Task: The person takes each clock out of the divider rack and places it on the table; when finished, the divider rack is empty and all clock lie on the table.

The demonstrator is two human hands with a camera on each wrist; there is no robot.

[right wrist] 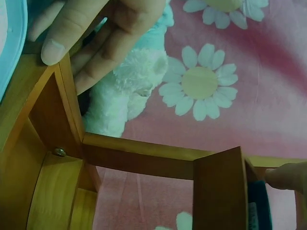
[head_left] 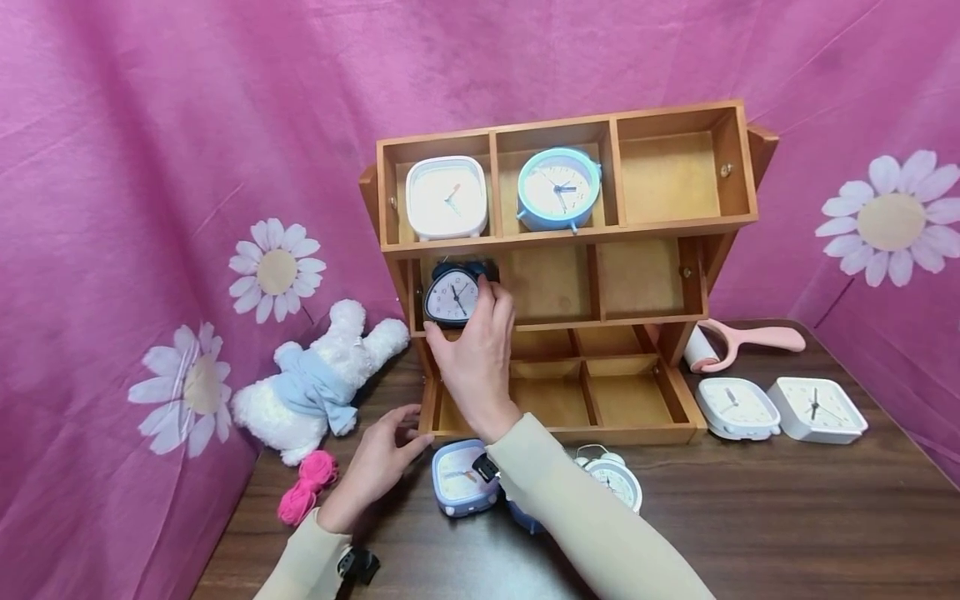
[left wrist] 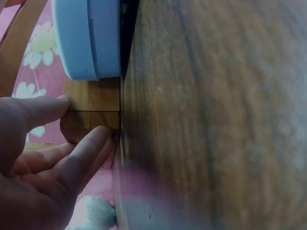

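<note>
My right hand holds a black, rounded-triangular alarm clock in the middle row's left compartment, its thumb low on the left and its fingers along the right side. My left hand grips the front left bottom corner of the wooden shelf; thumb and fingers lie on two sides of that corner in the left wrist view. A white clock and a round blue clock occupy the top row. Right beside the left hand stands a lavender clock on the table.
A white twin-bell clock and a blue thing are partly behind my right forearm. Two white clocks and a pink-handled lint roller lie right of the shelf. At left are a plush toy and pink yarn.
</note>
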